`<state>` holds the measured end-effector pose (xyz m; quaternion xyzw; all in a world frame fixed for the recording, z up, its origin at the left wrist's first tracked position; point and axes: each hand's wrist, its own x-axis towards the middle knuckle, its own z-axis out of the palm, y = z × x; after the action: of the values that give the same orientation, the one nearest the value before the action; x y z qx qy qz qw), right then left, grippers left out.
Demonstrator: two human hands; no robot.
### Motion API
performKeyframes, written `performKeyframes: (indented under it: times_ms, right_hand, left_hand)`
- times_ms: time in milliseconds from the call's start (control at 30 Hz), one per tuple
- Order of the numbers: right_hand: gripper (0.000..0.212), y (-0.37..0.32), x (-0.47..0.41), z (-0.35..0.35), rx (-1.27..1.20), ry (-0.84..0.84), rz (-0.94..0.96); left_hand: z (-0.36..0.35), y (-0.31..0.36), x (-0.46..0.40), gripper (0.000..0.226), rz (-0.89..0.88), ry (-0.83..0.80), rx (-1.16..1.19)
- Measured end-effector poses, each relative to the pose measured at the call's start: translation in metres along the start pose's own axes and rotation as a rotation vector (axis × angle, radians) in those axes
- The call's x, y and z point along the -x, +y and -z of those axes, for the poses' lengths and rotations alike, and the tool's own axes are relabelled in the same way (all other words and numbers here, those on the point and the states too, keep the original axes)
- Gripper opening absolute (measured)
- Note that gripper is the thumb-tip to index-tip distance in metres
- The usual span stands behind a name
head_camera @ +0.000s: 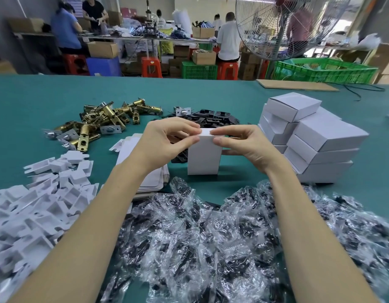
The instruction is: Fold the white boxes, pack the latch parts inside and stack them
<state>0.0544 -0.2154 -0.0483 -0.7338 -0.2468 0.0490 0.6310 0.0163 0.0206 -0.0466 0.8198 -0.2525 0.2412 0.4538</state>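
Both my hands pinch the top of the upright box (204,157): left hand (167,139), right hand (243,144). Finished stack (316,138) just right; brass latches (101,121) far left.

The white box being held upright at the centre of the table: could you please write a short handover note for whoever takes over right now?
Left hand and right hand both pinch the top of the upright white box, closing its flap.
Finished boxes are stacked on the right.
Brass latch parts lie far left, flat box blanks under the left wrist, bagged parts nearest.
Left: finish closing, stack it, then fold and pack more.
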Motion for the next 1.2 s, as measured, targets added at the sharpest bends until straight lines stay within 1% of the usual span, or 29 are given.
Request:
performKeyframes:
  times_ms: [100, 233, 333, 467, 533, 567, 633, 700, 733, 800, 867, 967, 1067, 1133, 1200]
  right_hand:
    - [0.016, 0.002, -0.001, -0.002, 0.008, 0.03, 0.016]
    - [0.015, 0.004, -0.003, -0.002, 0.022, 0.046, 0.026]
    - [0.016, 0.003, -0.004, -0.004, 0.027, 0.062, 0.045]
    - [0.029, -0.002, -0.009, -0.01, 0.012, 0.105, 0.033]
    - [0.022, -0.001, -0.012, -0.016, 0.0, 0.161, -0.037]
    - [0.021, 0.0, -0.012, -0.018, -0.01, 0.167, -0.122]
    - [0.035, 0.003, -0.009, -0.016, -0.017, 0.086, -0.336]
    - [0.043, 0.007, -0.005, -0.01, -0.105, -0.029, -0.475]
    - [0.042, 0.009, -0.004, -0.006, -0.186, -0.045, -0.489]
    - [0.039, 0.01, -0.004, 0.0, -0.309, 0.003, -0.466]
    - [0.04, 0.012, -0.006, 0.001, -0.387, 0.072, -0.45]
    - [0.057, 0.018, -0.008, 0.001, -0.484, 0.165, -0.468]
    - [0.064, 0.026, -0.01, 0.001, -0.555, 0.26, -0.526]
    - [0.057, 0.028, -0.01, -0.001, -0.573, 0.329, -0.552]
    - [0.038, 0.027, -0.008, -0.004, -0.61, 0.39, -0.553]
  left_hand:
    - [-0.006, 0.0, 0.001, 0.003, 0.011, -0.021, -0.02]
    - [-0.004, 0.001, -0.002, 0.003, 0.053, -0.062, -0.011]
    - [-0.002, 0.005, -0.006, 0.01, 0.197, -0.121, 0.013]
    - [0.004, 0.009, -0.013, 0.008, 0.358, -0.152, 0.068]
    - [0.004, 0.007, -0.013, 0.008, 0.446, -0.132, 0.148]
    - [0.003, 0.006, -0.012, 0.01, 0.514, -0.119, 0.199]
    - [-0.001, 0.002, -0.008, 0.011, 0.674, -0.07, 0.303]
    - [-0.004, 0.0, -0.006, 0.011, 0.823, 0.02, 0.397]
    - [-0.003, 0.0, -0.006, 0.01, 0.887, 0.062, 0.459]
    - [-0.003, 0.001, -0.007, 0.008, 1.001, 0.121, 0.614]
    - [-0.001, 0.003, -0.007, 0.008, 1.077, 0.101, 0.722]
    - [-0.002, 0.008, -0.005, 0.012, 1.098, -0.046, 0.651]
    - [-0.003, 0.013, -0.006, 0.013, 1.073, -0.063, 0.723]
    - [-0.004, 0.019, -0.008, 0.017, 1.043, -0.058, 0.79]
    - [-0.008, 0.026, -0.011, 0.019, 1.018, -0.058, 0.826]
